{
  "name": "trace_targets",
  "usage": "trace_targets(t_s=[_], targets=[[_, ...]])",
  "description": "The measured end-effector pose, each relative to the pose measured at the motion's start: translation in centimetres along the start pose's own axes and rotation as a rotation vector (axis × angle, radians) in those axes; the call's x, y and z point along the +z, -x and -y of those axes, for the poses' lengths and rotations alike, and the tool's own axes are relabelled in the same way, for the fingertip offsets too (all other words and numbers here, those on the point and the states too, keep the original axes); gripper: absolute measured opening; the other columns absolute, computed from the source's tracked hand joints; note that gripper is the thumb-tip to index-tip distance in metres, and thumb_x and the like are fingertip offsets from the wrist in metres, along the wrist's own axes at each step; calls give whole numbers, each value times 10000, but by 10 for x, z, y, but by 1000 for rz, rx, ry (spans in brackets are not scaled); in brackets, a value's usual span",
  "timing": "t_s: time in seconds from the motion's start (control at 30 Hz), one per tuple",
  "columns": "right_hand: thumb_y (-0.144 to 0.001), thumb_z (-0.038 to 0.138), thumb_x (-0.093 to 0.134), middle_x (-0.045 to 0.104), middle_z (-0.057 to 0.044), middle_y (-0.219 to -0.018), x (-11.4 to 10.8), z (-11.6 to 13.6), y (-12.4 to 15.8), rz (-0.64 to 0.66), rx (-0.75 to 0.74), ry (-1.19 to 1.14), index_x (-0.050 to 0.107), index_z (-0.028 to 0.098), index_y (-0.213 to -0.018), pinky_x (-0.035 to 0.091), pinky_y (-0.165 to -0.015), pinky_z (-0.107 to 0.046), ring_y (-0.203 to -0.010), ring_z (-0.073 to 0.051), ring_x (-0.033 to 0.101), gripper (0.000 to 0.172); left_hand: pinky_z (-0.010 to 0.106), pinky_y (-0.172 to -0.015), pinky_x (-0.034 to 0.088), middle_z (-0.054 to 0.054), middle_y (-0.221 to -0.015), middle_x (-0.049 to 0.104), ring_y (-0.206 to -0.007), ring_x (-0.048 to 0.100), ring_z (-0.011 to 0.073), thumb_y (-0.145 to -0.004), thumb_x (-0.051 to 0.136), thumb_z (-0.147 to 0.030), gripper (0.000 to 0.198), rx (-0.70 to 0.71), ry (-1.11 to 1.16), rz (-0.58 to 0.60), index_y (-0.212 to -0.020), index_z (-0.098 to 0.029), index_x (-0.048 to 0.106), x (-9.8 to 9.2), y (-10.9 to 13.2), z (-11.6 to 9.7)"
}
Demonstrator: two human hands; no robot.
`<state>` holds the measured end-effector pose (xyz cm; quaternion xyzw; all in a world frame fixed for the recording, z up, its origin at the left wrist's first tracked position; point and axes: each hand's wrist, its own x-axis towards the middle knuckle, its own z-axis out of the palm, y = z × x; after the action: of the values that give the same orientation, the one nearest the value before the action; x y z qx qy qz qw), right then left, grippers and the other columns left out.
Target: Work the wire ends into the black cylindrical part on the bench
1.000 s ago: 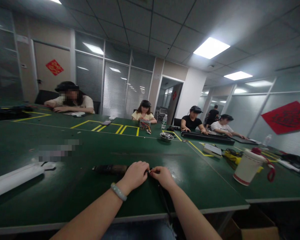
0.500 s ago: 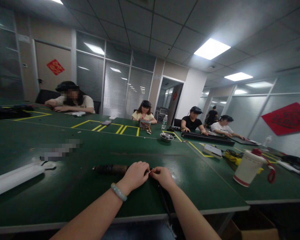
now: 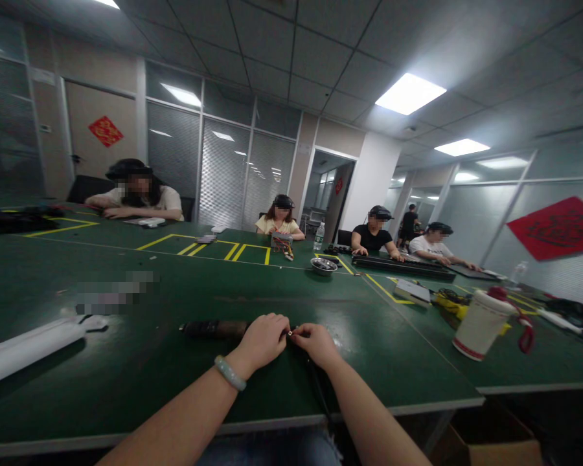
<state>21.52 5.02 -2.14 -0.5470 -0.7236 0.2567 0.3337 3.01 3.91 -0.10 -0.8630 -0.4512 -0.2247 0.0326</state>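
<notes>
A dark, cylindrical electric screwdriver (image 3: 208, 329) lies on the green table, its thin metal tip pointing left. My left hand (image 3: 267, 336) is closed over its right end, hiding that part, with a bracelet on the wrist. Just right of it, my right hand (image 3: 315, 343) is pinched around the end of a black cord (image 3: 324, 396), which runs down over the table's near edge. A tiny pale piece (image 3: 290, 333) shows between the fingertips of both hands. What exactly joins there is too small to tell.
A long white roll (image 3: 34, 346) lies to the left. At right stands a white thermos (image 3: 480, 327) with a red lid, beside a white box (image 3: 412, 293). A metal bowl (image 3: 323, 265) sits ahead. Several people sit along the far side. The table edge (image 3: 398, 410) is close.
Both hands stay nearly in place at the screwdriver's right end. The small pale piece between the fingertips shows slightly more clearly now. The view has shifted very slightly.
</notes>
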Motion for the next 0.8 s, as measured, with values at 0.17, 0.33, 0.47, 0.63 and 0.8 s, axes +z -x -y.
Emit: trace_targets(t_s=[0.17,0.33,0.47,0.63,0.8], targets=[[-771,300,625,730,-18,-836,1,1,1,-35,-18,37,743,200,-832,457,-686,-245,-766,-161,645,167,328,-765,392,30,-903,625,-878,559,200,-846,513,-216,76,16,30,-35,-874,-213,583,0,1,1],[-794,300,606,721,-10,-823,2,2,2,-44,-18,64,724,210,-846,461,-667,-246,-744,-157,638,157,321,-758,388,36,-905,625,-872,557,199,-856,505,-219,79,7,44,-33,-874,-206,581,0,1,1],[-802,283,599,716,-1,-820,3,0,2,-37,-52,51,701,208,-855,450,-678,-237,-754,-144,635,137,319,-760,390,33,-908,625,-884,554,200,-843,516,-207,66,9,52,-32,-868,-207,577,-2,2,1],[-799,298,606,713,-8,-797,4,-3,-1,-10,-21,11,699,192,-860,446,-674,-228,-726,-135,623,154,316,-755,394,17,-899,623,-873,553,191,-839,520,-196,60,19,56,-41,-859,-213,574,-2,2,0],[-799,339,612,699,-8,-751,7,-6,-5,0,4,-21,691,169,-820,425,-633,-212,-674,-119,598,189,320,-772,394,32,-905,621,-887,556,198,-835,522,-196,67,5,27,-32,-865,-204,582,1,0,2]])
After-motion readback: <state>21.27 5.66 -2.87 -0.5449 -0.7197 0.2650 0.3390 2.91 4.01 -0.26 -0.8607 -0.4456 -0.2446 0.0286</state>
